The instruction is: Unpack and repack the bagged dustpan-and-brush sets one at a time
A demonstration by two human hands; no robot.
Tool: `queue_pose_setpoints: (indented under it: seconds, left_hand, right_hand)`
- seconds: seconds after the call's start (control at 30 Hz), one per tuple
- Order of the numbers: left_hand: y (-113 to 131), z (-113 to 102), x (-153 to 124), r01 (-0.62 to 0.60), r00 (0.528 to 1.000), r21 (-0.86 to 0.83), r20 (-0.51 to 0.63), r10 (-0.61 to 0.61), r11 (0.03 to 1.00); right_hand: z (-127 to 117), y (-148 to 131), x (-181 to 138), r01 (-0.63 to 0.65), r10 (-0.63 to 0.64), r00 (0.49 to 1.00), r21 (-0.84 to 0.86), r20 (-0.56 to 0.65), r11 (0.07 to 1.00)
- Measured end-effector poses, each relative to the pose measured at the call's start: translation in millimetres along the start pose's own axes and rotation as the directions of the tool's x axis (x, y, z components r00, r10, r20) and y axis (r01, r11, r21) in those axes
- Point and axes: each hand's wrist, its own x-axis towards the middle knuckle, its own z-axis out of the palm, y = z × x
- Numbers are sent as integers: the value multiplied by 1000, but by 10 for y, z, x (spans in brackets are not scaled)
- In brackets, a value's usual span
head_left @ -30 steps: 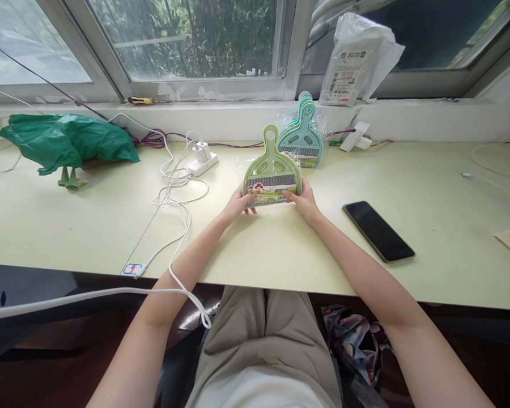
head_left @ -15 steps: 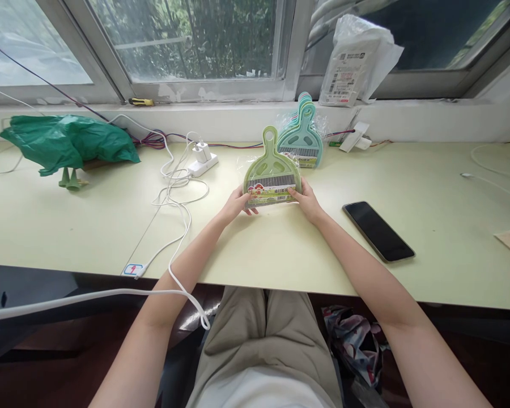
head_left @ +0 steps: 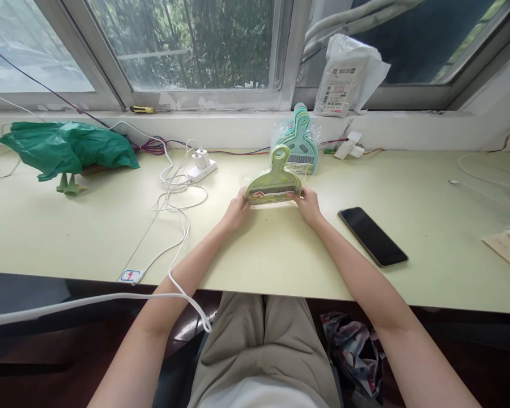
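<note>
Both hands (head_left: 237, 209) (head_left: 309, 203) grip the green dustpan (head_left: 274, 180), teal dustpans (head_left: 300, 148) just behind, phone (head_left: 373, 236) nearby.

At the middle of the table (head_left: 68, 226), the dustpan set (head_left: 274, 181) sits between the left hand (head_left: 237, 211) and the right hand (head_left: 309, 203). Just behind it, a stack of dustpan sets (head_left: 300, 141) stands by the far wall. The phone (head_left: 373, 236) lies right of the right hand. The charger (head_left: 201, 164) lies to the left, far back, and the plastic bag (head_left: 68, 148) at far left. A parcel (head_left: 342, 76) stands on the windowsill (head_left: 238, 116), behind the stack.
</note>
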Motion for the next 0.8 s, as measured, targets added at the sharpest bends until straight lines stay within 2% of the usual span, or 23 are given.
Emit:
queue_pose_setpoints:
  seconds: [0.1,0.2,0.3,0.5,0.8]
  left_hand:
    - [-24,-13,-7,55,998,-1,-13,-55,998]
    - [-65,-72,-4,109,990,107,-102,-98,988]
    - [-96,-139,12,119,991,159,-74,-108,980]
    - [-104,-153,42,56,997,349,38,-74,935]
    - [-122,-96,51,-28,995,430,94,-13,903]
  right_hand:
    - [-70,13,31,16,-21,999,-130,-31,991]
    - [-135,89,106,-53,27,993,-231,-114,971]
    - [-186,205,229,-115,68,983,-277,-173,954]
    - [-269,467,558,-136,34,964,-376,-264,917]
    - [-203,612,850,-303,110,906,-446,-409,842]
